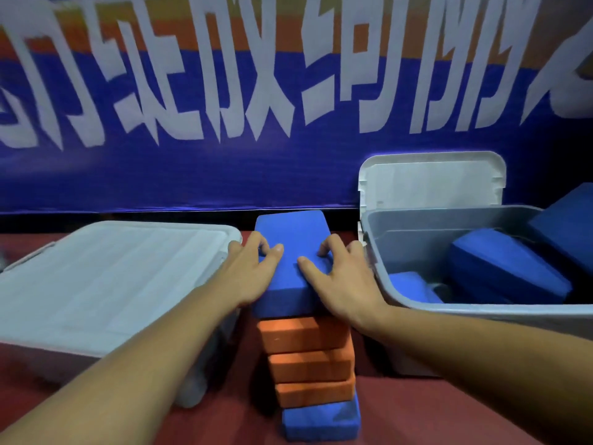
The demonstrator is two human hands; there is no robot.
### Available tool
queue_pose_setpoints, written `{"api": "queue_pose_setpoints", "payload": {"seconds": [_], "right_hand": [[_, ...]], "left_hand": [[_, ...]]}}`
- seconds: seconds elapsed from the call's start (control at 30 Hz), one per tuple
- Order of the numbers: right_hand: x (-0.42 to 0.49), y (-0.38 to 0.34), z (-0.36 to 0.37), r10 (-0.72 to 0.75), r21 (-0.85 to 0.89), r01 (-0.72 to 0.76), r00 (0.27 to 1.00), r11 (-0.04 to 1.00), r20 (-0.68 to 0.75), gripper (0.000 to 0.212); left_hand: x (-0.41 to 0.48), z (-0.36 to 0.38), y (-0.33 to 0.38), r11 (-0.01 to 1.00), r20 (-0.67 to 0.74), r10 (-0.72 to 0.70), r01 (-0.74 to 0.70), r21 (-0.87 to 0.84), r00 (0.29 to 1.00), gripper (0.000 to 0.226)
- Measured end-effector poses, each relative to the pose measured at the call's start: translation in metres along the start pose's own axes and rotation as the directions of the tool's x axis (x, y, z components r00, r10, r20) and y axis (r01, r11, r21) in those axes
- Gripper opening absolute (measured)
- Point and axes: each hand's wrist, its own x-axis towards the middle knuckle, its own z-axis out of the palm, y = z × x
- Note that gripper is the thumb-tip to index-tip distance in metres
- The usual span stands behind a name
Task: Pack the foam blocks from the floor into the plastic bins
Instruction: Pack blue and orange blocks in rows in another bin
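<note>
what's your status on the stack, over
Top blue block gripped by left hand, right hand. Open bin on right, part filled. Lidded bin on left.

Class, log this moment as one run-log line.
left hand, right hand: holding top blue foam block; orange blocks stacked beneath; open bin part-filled; lidded bin closed

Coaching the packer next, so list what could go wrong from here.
1. The left hand and right hand grip the top blue foam block; the staggered orange blocks beneath may topple as it lifts.
2. The tilted blue blocks in the open grey bin waste room, so the rest may not fit.
3. The other bin is lidded.
</note>
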Motion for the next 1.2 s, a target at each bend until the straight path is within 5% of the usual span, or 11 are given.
{"api": "queue_pose_setpoints", "payload": {"seconds": [0.2,0.37,0.6,0.8,0.9,1.07,1.2], "right_hand": [[-0.003,0.001,-0.003,0.016,0.055,-0.015,1.000,0.998,-0.017,0.030],[-0.002,0.004,-0.022,0.011,0.108,0.003,0.991,0.994,-0.132,0.021],[0.003,0.059,-0.095,0.096,-0.006,-0.100,0.971,0.995,-0.217,0.026],[0.033,0.127,-0.147,0.121,-0.065,-0.153,0.930,0.986,-0.346,0.025],[0.050,0.159,-0.154,0.126,-0.131,-0.161,0.962,0.978,-0.241,0.037],[0.078,0.218,-0.168,-0.047,-0.548,0.079,0.996,0.833,0.074,0.050],[0.087,0.249,-0.177,0.127,-0.592,0.052,0.958,0.804,0.257,0.046]], "left_hand": [[-0.001,-0.002,0.004,0.980,0.024,0.027,-0.031,0.194,0.999,0.046],[0.009,0.016,0.042,0.881,-0.134,0.328,-0.251,0.402,0.935,0.058],[0.001,0.081,0.131,0.795,-0.086,0.543,-0.479,0.371,0.835,0.066],[0.008,0.142,0.170,0.850,0.001,0.468,-0.450,0.273,0.884,0.055],[0.024,0.167,0.182,0.861,0.026,0.421,-0.408,0.303,0.907,0.059],[0.051,0.206,0.195,0.841,0.178,0.312,-0.359,0.404,0.933,0.060],[0.068,0.228,0.200,0.853,0.328,0.079,-0.234,0.466,0.942,0.058]]}}
